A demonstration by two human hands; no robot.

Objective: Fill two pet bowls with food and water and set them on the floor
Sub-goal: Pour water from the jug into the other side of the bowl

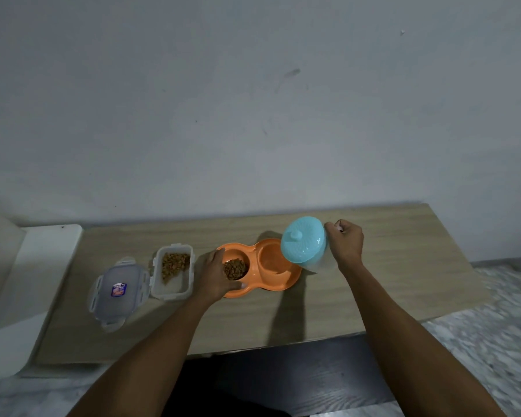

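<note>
Orange double bowl (pixel 286 282) holds brown food (pixel 234 268); blue-lidded jug (pixel 303 239) (ribbed top) at its 2 o'clock; table (pixel 403 266) light wood.

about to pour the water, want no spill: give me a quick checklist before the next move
1. Left hand steadying the orange double bowl: ok.
2. Kibble already in the left compartment: ok.
3. Right compartment free for water: ok, looks empty.
4. Right hand gripping the tilted jug with the blue lid: ok.
5. Lid opened for pouring: cannot tell.
6. Water in the jug: cannot tell.
</note>
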